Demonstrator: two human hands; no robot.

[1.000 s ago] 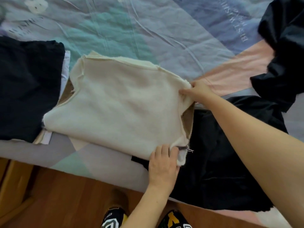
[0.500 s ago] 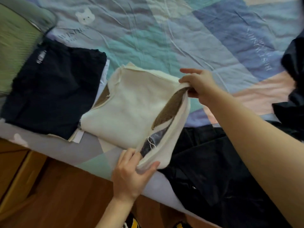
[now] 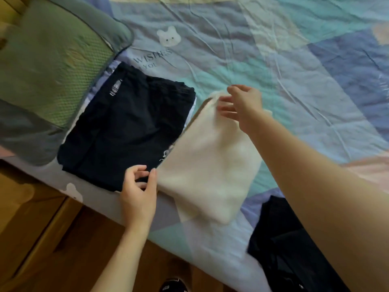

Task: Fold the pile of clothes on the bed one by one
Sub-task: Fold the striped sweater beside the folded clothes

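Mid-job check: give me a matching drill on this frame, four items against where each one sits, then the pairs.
Items:
1. green pillow
2. folded dark garment
3. cream garment
4. unfolded dark clothes

Places:
A. bottom right, at the bed's edge
B. top left corner
C. between pillow and cream garment
D. centre, under the right hand

Pairs: 1-B, 2-C, 3-D, 4-A

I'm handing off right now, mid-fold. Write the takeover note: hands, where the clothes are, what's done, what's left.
Left hand: open, fingers loosely curled at the near left corner of the cream garment, holding nothing.
Right hand: open, over the cream garment's far end.
Cream garment lies folded on the bedspread, beside the folded dark garment near the pillow.
Done: those two look folded.
Left: the unfolded dark clothes at the bed's near right edge.
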